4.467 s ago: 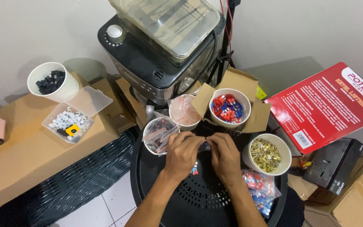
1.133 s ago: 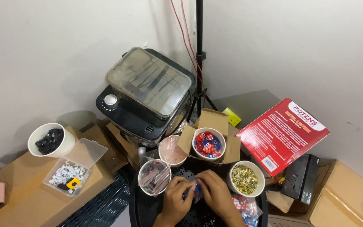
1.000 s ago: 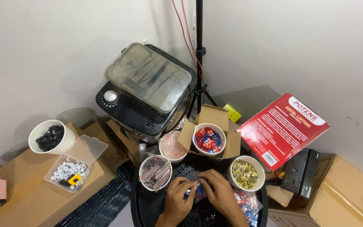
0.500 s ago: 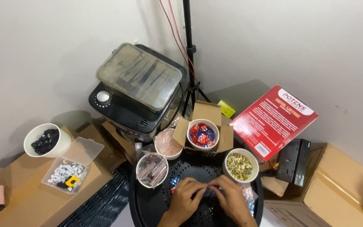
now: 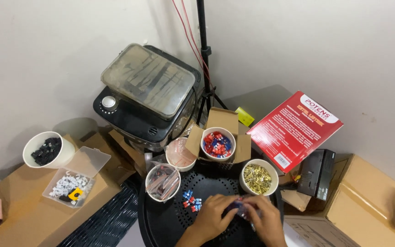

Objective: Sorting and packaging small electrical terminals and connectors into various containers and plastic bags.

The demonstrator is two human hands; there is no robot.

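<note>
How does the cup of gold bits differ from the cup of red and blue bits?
The gold-filled cup stands directly on the black perforated tray; the red-and-blue-filled cup sits inside an open cardboard box. The gold-filled cup is nearer the hands and holds one colour, the other two. Both are white, round and open-topped.

A flat red box (image 5: 296, 129) leans against the wall beside cardboard boxes (image 5: 366, 206).

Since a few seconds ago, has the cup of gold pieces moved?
No. The cup of gold pieces sits right of the cup of red and blue pieces as before; only the camera shifted.
</note>
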